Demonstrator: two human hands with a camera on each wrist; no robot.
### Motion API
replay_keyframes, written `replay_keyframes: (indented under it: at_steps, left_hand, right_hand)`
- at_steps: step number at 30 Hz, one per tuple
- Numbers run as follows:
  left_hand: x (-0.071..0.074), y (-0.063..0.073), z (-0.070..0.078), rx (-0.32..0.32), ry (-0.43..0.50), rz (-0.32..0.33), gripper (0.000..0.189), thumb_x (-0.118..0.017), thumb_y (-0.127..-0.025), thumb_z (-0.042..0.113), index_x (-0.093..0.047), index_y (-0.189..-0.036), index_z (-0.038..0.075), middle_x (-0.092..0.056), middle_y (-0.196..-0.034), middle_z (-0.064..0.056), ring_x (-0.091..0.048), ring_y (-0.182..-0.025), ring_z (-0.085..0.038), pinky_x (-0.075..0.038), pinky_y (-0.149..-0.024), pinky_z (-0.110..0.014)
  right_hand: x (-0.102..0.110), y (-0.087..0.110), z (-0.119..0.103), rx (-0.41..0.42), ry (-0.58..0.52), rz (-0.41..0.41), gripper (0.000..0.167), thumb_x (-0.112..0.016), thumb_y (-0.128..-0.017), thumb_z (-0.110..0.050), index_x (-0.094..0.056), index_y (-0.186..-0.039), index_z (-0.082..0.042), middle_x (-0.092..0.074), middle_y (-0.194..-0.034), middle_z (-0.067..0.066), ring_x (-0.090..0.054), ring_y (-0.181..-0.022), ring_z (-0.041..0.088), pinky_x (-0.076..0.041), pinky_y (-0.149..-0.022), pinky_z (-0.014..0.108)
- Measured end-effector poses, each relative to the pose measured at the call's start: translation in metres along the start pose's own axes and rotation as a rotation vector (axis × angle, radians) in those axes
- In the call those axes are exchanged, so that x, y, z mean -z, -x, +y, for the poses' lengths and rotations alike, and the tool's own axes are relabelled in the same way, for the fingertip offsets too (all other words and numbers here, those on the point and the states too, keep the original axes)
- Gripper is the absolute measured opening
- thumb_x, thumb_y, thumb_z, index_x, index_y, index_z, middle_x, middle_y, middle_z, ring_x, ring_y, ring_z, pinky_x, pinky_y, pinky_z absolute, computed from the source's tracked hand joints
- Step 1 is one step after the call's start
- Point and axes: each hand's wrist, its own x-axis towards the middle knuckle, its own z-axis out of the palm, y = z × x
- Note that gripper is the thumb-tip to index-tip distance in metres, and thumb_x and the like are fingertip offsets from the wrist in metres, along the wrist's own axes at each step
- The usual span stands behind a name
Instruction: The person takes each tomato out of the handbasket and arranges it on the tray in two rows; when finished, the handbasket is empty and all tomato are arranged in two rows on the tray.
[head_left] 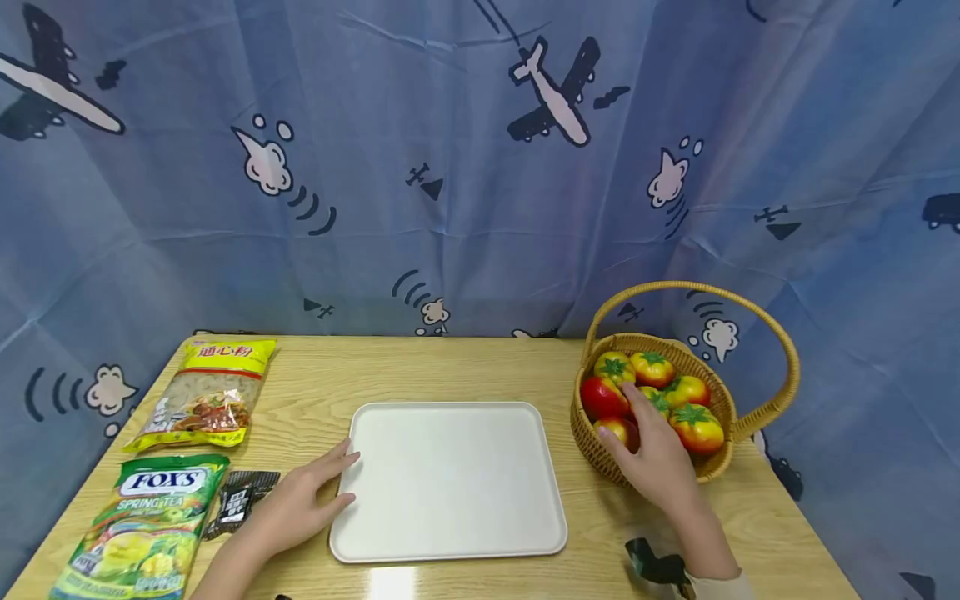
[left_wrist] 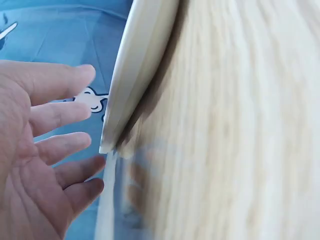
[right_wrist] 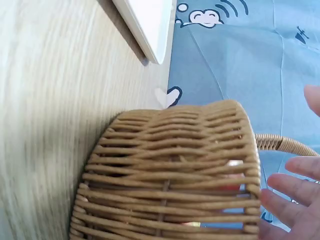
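Observation:
At the left edge of a white tray (head_left: pixel 450 483), my left hand (head_left: pixel 300 504) is held with its fingers spread. In the left wrist view those fingers (left_wrist: pixel 65 112) are slightly bent, near the tray's rim, with nothing between them. My right hand (head_left: pixel 660 458) reaches over the near side of a wicker basket (head_left: pixel 596 446), its fingertips right at a red fruit (head_left: pixel 602 398). Several yellow-and-red tomatoes (head_left: pixel 697 427) with green leafy tops fill the basket. The right wrist view has the basket's woven wall (right_wrist: pixel 170 175) in front, with the loosely extended fingers (right_wrist: pixel 295 187) beyond its rim.
On the left lie a yellow pasta bag (head_left: pixel 206 392), a green FOX'S candy bag (head_left: pixel 142 529) and a small black packet (head_left: pixel 238 502). The basket's tall handle (head_left: pixel 783 358) arches up on the right. A blue curtain (head_left: pixel 450 208) hangs behind the wooden table (head_left: pixel 322 375).

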Motion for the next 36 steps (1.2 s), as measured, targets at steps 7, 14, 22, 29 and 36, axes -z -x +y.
replay_keyframes:
  at_steps: [7,14,22,29,36]
  left_hand:
    - [-0.005,0.002,-0.01,-0.048,0.106,-0.057,0.048,-0.065,-0.09,0.026,-0.055,-0.135,0.012,-0.041,-0.148,-0.013,-0.044,-0.131,-0.034,-0.041,-0.102,-0.053]
    - [-0.006,0.005,-0.018,-0.032,0.148,-0.082,0.053,-0.063,-0.091,0.032,-0.049,-0.14,0.016,-0.037,-0.151,-0.008,-0.038,-0.135,-0.033,-0.041,-0.104,-0.047]
    - [-0.005,0.005,-0.021,-0.006,0.224,-0.057,0.057,-0.064,-0.089,0.038,-0.049,-0.14,0.017,-0.037,-0.151,-0.004,-0.032,-0.137,-0.026,-0.032,-0.107,-0.018]
    - [-0.008,0.007,-0.024,0.057,0.261,-0.069,0.063,-0.065,-0.085,0.045,-0.047,-0.141,0.021,-0.038,-0.151,0.0,-0.034,-0.137,-0.023,-0.039,-0.106,-0.023]
    - [-0.008,0.008,-0.023,0.054,0.276,-0.063,0.064,-0.067,-0.083,0.045,-0.048,-0.14,0.022,-0.04,-0.149,-0.001,-0.036,-0.135,-0.026,-0.039,-0.104,-0.02]
  right_hand:
    - [0.006,-0.001,0.005,0.021,-0.075,0.049,0.069,-0.062,-0.091,-0.034,-0.034,-0.145,-0.004,-0.039,-0.144,0.026,-0.038,-0.129,0.047,-0.033,-0.101,0.065]
    - [0.021,-0.008,0.014,-0.033,-0.09,0.023,0.068,-0.059,-0.093,-0.038,-0.033,-0.145,-0.001,-0.039,-0.143,0.029,-0.038,-0.127,0.051,-0.033,-0.1,0.067]
    - [0.052,-0.027,0.026,-0.064,-0.089,0.015,0.07,-0.058,-0.093,-0.036,-0.032,-0.143,0.005,-0.04,-0.139,0.033,-0.044,-0.12,0.051,-0.041,-0.094,0.064]
    - [0.073,-0.048,0.037,-0.089,-0.137,-0.092,0.073,-0.058,-0.094,-0.037,-0.029,-0.144,0.008,-0.038,-0.141,0.034,-0.038,-0.128,0.049,-0.037,-0.101,0.061]
    - [0.08,-0.074,0.051,-0.121,-0.14,-0.185,0.078,-0.055,-0.094,-0.044,-0.027,-0.144,0.009,-0.034,-0.143,0.034,-0.037,-0.128,0.05,-0.037,-0.101,0.061]
